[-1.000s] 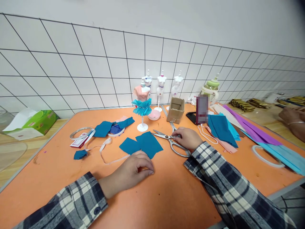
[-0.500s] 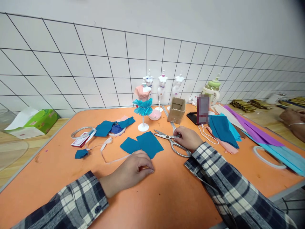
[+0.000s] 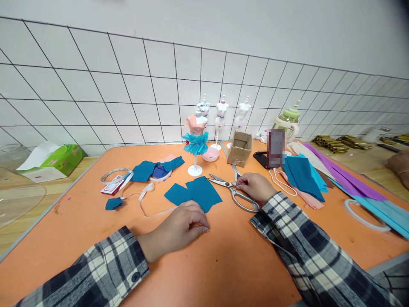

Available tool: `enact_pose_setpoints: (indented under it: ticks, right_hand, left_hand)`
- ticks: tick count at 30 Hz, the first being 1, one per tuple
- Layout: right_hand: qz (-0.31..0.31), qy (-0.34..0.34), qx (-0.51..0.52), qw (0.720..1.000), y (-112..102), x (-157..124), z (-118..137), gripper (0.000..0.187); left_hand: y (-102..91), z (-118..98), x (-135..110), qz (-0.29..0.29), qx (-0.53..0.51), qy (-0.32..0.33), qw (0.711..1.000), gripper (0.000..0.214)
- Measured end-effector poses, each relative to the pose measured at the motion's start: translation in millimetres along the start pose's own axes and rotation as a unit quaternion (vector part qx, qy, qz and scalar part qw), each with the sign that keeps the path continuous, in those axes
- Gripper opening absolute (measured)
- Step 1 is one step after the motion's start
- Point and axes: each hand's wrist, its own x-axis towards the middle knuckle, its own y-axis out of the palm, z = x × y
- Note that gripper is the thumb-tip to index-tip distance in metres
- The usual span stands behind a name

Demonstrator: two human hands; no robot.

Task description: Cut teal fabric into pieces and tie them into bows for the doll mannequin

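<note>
My right hand (image 3: 257,186) is closed on one handle of the metal scissors (image 3: 244,200). They lie on the table with their blades parted and pointing left, the tips by a piece of dark teal crepe-like material (image 3: 203,194). My left hand (image 3: 182,226) rests on the table at that piece's near edge, fingers curled in toward the thumb, nothing visible in them. Behind the piece stands a small white dress form (image 3: 195,160) wearing a peach top and a ruffled turquoise skirt. A pale ribbon (image 3: 145,200) trails left of the piece.
Bare dress forms (image 3: 221,115), a pink bowl (image 3: 211,154) and a cardboard box (image 3: 239,149) stand at the back. Rightward are a phone (image 3: 275,148), a green-lidded bottle (image 3: 289,121), coloured sheets (image 3: 303,177) and a white ring (image 3: 364,217). Tape rolls (image 3: 115,175) and a tissue pack (image 3: 57,162) sit left.
The view has turned slightly left, so everything appears a little further right. My hands and the scissors keep their places. Another person's hand at the right edge is now mostly out of view.
</note>
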Motion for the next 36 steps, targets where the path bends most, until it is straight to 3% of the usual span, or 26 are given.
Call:
enact_pose_setpoints:
  ticks: [8,22,27,33,36]
  right_hand:
    - [0.022,0.009,0.031,0.999,-7,-3,-2,0.031]
    - [-0.006,0.045,-0.038,0.998,-5,-4,10,0.005]
    - [-0.008,0.022,-0.069,0.997,-1,-5,10,0.009]
    - [0.006,0.019,-0.018,1.000,-2,-3,4,0.021]
    - [-0.016,0.035,-0.006,0.999,-2,-2,-1,0.026]
  left_hand:
    - [-0.4,-1,0,0.000,0.007,0.005,1.000,0.012]
    - [0.9,2,1,0.004,0.018,0.009,1.000,0.012]
    - [1.2,2,0,0.005,0.022,0.014,1.000,0.012]
    - [1.5,2,0,0.005,0.026,0.021,0.999,0.014]
    - [1.2,2,0,0.005,0.022,0.023,0.999,0.014]
